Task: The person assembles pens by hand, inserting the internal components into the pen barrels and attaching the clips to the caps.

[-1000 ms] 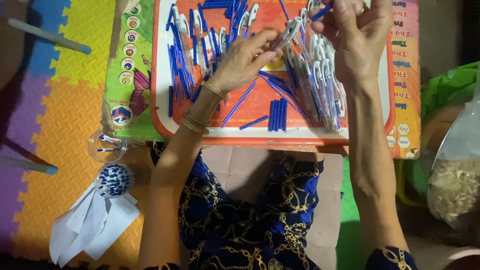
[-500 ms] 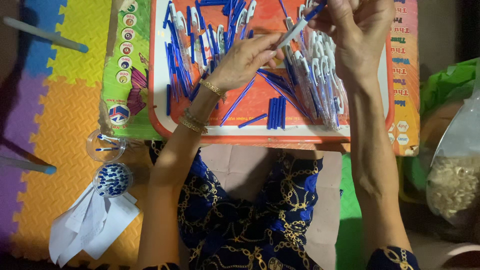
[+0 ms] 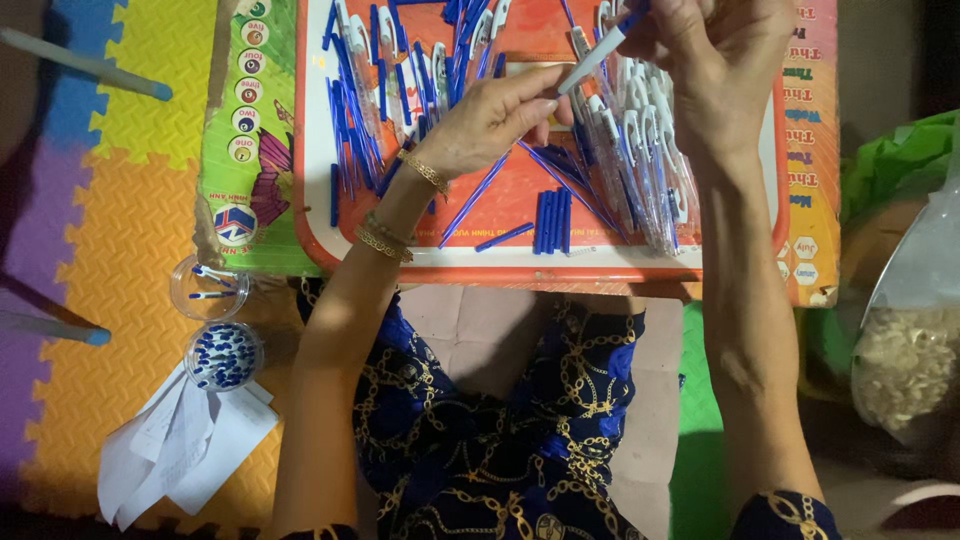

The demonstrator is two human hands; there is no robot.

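Note:
Above an orange tray [image 3: 400,262], my right hand [image 3: 715,75] grips the upper end of a clear ballpoint pen barrel [image 3: 590,62] that slants down to the left. My left hand [image 3: 490,120] pinches its lower tip with thumb and forefinger. Under my hands lie several assembled white and blue pens [image 3: 645,160] in a row on the right. Loose blue refills [image 3: 552,220] lie in the tray's middle. More blue pen parts [image 3: 355,110] are heaped at the left and top.
The tray rests on a low children's table [image 3: 245,150] with printed pictures. Two small clear cups [image 3: 222,352] of blue pen parts stand on the foam mat at left, beside folded white paper [image 3: 180,450]. A clear bag [image 3: 915,360] of pale bits sits at right.
Both hands have drawn together around the pen barrel. My left fingers have moved right and up to its lower tip, and the barrel has come clear of the pens below.

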